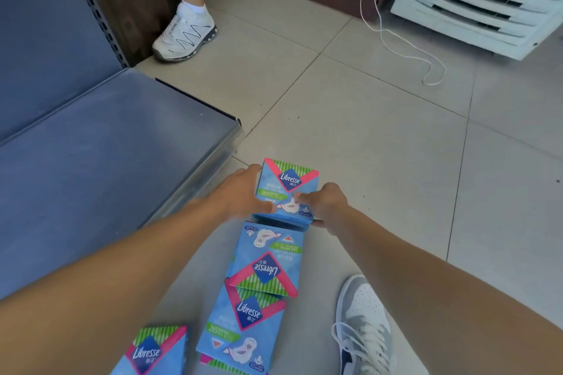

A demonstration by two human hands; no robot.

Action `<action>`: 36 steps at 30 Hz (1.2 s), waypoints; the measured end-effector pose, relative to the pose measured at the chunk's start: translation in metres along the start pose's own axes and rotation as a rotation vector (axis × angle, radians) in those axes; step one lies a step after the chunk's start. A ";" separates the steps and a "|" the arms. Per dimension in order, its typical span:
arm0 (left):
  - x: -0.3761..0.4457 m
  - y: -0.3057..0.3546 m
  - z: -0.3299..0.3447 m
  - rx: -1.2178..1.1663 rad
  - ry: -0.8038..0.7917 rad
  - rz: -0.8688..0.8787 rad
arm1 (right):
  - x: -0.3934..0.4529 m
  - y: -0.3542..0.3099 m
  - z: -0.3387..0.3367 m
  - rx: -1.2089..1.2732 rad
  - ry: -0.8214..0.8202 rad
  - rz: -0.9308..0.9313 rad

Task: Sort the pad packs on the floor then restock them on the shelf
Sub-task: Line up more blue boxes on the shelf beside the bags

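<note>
Floor (380, 137): held pack (286, 189) beside shelf (106, 161) edge.

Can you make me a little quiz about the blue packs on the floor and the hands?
1. True or false: both hands hold the same pad pack.
2. Which side of the packs is the grey shelf on? A) left B) right C) behind the grey shoe
3. Fill in: the pack just nearer than the held one lies with its logo ____.

Key:
1. True: the left hand and right hand grip its two sides.
2. A
3. upside down
</note>
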State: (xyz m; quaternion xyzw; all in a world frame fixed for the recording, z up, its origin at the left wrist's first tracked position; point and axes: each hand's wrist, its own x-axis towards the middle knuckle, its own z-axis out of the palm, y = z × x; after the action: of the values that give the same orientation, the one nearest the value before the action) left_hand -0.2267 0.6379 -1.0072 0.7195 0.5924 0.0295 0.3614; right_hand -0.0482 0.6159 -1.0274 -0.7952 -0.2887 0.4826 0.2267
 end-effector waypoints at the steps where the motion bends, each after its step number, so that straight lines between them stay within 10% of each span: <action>1: 0.000 -0.001 0.002 -0.007 -0.003 0.005 | 0.001 0.000 0.001 0.003 0.002 -0.003; 36: 0.017 0.012 0.002 -0.385 -0.018 -0.266 | -0.053 0.010 -0.132 0.209 -0.093 -0.039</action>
State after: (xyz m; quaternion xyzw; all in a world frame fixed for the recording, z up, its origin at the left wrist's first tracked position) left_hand -0.2105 0.6510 -1.0082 0.5530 0.6623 0.0875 0.4979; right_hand 0.0534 0.5616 -0.9433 -0.7381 -0.2626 0.5419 0.3041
